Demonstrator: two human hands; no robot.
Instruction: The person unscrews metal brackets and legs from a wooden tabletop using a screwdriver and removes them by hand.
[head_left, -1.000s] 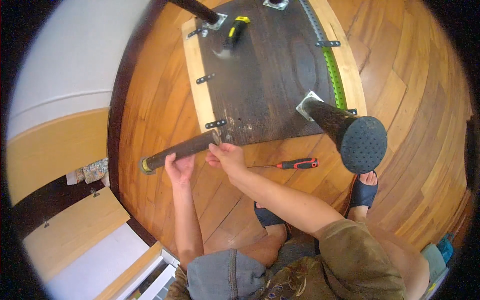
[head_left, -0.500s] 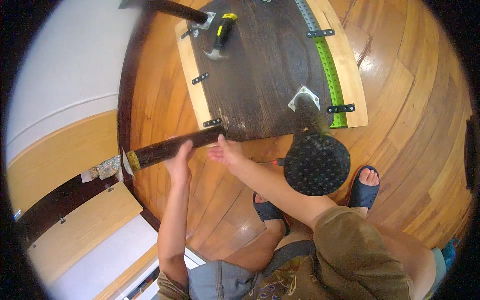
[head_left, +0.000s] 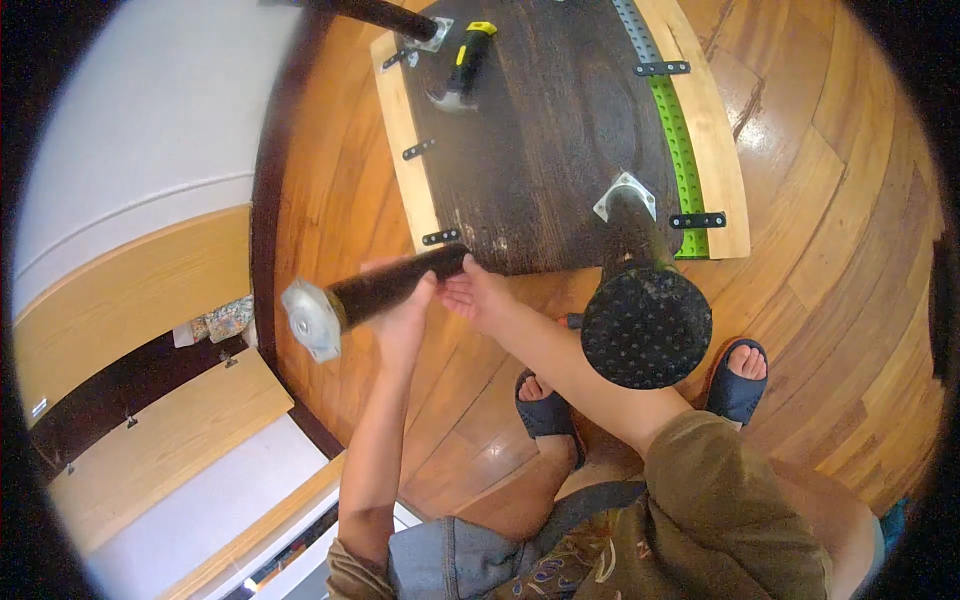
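A dark round table leg (head_left: 395, 284) lies across both hands, off the near left corner of an upturned dark wooden tabletop (head_left: 540, 140). My left hand (head_left: 400, 318) is wrapped round the leg's middle. At its right end, my right hand (head_left: 484, 292) has the thumb against the leg and the fingers curled below it. A silvery mounting plate (head_left: 315, 320) caps the left end, tilted toward me. Another leg (head_left: 647, 325) with a dotted black foot stands at the tabletop's near right, on its own metal plate (head_left: 625, 194).
A claw hammer (head_left: 468, 68) with a black and yellow handle rests on the tabletop. A further leg (head_left: 385, 17) rises at the far left. Black brackets (head_left: 697, 220) join pale side boards. Part of a red and black handle (head_left: 571, 320) shows behind the near leg. Left stands an open cabinet (head_left: 150, 270).
The held leg has turned, so its mounting plate now faces me more. My left hand has slid rightward, close to my right hand. The view has shifted slightly.
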